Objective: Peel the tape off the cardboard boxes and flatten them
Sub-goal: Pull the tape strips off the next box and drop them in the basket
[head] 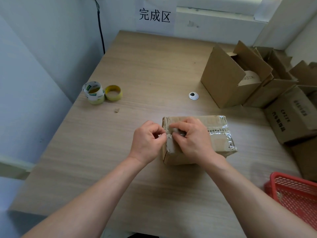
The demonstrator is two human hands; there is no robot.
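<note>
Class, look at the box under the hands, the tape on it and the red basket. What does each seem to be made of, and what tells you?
Box: brown corrugated cardboard, matt; fluting shows along a flap edge.
Tape: clear plastic film, glossy; it glints and wrinkles.
Basket: probably moulded plastic, red; fine mesh walls, smooth rim.

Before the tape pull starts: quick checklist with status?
1. Grip: left hand pinches the clear tape end at the left edge: ok.
2. Bracing: right hand rests on the taped cardboard box: ok.
3. Right hand also pinching tape: cannot tell.
4. Box flat on the table: ok.
5. Top seam free of tape: not ok.
6. Two tape rolls apart from the box: ok.
</note>
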